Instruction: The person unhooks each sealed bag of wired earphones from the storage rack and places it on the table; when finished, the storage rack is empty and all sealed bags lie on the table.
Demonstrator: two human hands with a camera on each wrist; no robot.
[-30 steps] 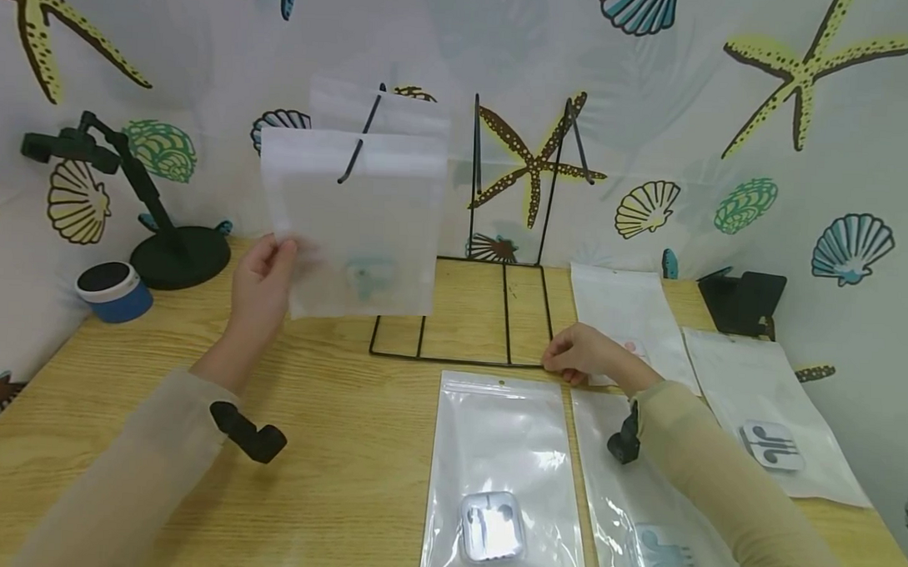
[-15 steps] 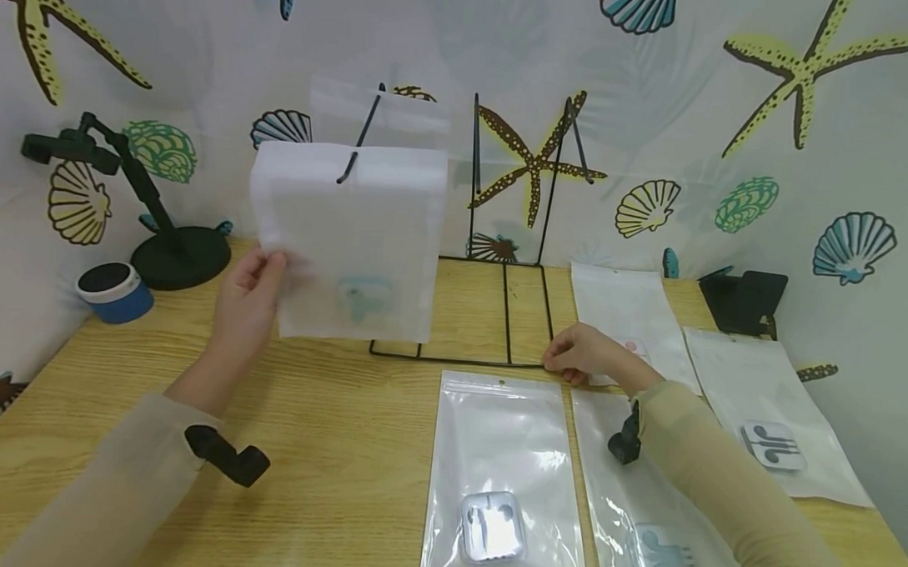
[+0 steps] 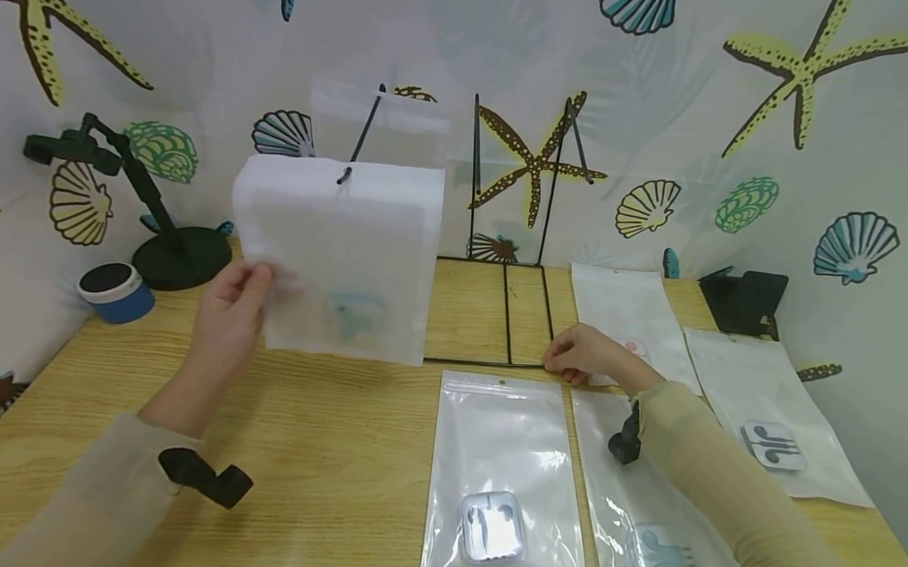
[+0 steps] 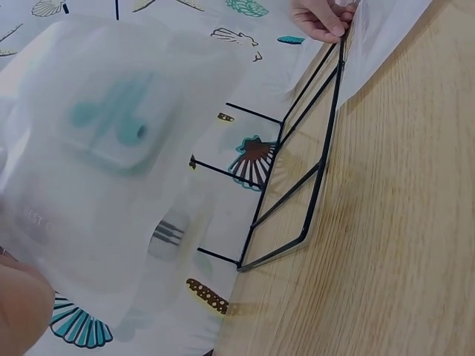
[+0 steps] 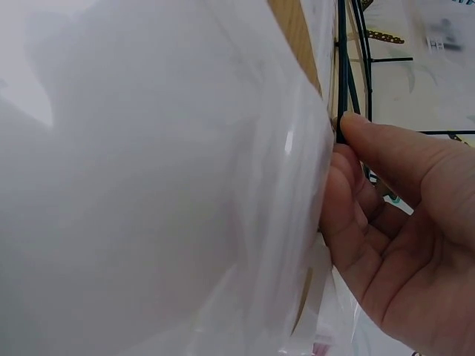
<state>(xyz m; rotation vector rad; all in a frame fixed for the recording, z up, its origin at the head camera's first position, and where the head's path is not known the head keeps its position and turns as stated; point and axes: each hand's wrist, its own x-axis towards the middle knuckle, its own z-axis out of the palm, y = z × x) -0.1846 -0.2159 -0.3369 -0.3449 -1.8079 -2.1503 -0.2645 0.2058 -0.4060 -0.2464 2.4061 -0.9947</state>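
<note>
My left hand (image 3: 228, 313) pinches the left edge of a frosted white zip bag (image 3: 350, 255). Through the bag shows a blurred teal earphone case (image 4: 119, 122). The bag's top strip is at the front end of a black hook (image 3: 363, 134), whose tip pokes out in front of it. A second white bag (image 3: 380, 118) hangs farther back on that hook. With thumb and fingers, my right hand (image 3: 590, 352) grips the front right corner of the black wire rack (image 3: 507, 314). In the right wrist view the thumb presses on the rack's bar (image 5: 341, 74).
Flat on the table lie a bag with an earphone case (image 3: 503, 477), another bag (image 3: 605, 481) under the right forearm, and two more bags (image 3: 622, 302) (image 3: 758, 394) at right. A black lamp (image 3: 180, 257), a blue jar (image 3: 117, 293) and a black stand (image 3: 742, 302) stand behind.
My left hand has moved left, down and nearer, drawing the front bag forward along the hook to its tip. My right hand has stayed on the rack's corner.
</note>
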